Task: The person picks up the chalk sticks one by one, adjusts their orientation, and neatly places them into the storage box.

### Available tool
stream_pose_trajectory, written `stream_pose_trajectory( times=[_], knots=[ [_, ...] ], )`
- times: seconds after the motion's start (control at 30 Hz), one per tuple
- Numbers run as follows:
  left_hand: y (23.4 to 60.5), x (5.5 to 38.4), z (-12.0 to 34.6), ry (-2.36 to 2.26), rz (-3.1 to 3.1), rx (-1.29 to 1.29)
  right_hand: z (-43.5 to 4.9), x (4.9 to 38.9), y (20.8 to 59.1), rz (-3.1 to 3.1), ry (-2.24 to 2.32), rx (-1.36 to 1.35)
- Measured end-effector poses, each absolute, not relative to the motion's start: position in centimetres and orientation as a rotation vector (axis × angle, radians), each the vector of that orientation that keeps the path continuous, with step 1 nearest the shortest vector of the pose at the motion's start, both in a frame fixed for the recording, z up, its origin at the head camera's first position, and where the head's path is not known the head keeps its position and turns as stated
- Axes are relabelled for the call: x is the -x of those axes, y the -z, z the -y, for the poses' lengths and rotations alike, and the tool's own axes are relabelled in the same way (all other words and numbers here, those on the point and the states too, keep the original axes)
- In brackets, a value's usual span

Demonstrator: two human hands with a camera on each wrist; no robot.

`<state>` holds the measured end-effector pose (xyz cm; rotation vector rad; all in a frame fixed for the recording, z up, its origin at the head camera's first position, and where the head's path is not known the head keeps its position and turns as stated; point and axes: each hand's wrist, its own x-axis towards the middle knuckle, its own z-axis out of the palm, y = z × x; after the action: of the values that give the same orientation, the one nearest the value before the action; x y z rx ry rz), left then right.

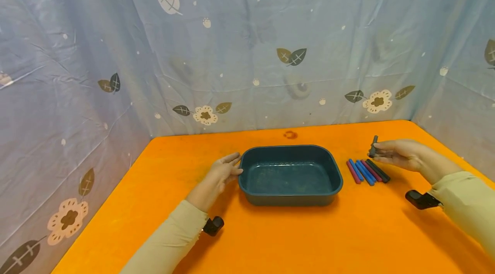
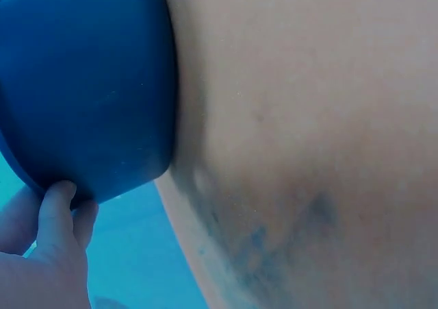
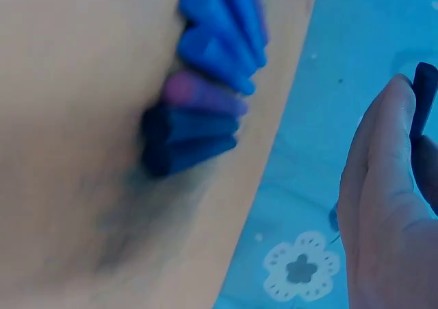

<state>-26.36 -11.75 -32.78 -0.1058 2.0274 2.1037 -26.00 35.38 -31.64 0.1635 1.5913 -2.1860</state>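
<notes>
A deep dark teal rectangular basin [image 1: 291,200] stands upright on the orange table in the head view. At its left end is my left hand [image 1: 222,173], its fingers mostly straight and touching the rim; the left wrist view has the fingertips [image 2: 60,196] against the basin's outer wall [image 2: 102,69]. My right hand [image 1: 400,156] pinches a short dark grey stick [image 1: 373,147] between thumb and fingers, raised above the table. Below and left of that hand lies a row of several coloured sticks [image 1: 363,172], red, blue and black. In the right wrist view the dark stick [image 3: 424,100] is partly cut off.
The sticks lie to the right of the basin with a narrow gap between. A patterned blue curtain [image 1: 247,72] hangs behind and at both sides of the orange table [image 1: 294,239]. A reddish stain [image 1: 290,135] marks the back of the table.
</notes>
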Motion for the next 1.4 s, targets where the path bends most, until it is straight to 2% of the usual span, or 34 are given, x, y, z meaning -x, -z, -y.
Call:
stream_pose_trajectory(
  times=[0.67, 1.4],
  knots=[
    [33.1, 26.3, 11.5, -2.090, -2.072, 0.165, -30.4, 25.8, 29.8, -1.629, 2.159, -0.013],
    [32.8, 26.2, 11.4, -2.095, -2.078, 0.187, -24.9, 27.1, 28.2, -1.660, 2.109, -0.017]
  ],
)
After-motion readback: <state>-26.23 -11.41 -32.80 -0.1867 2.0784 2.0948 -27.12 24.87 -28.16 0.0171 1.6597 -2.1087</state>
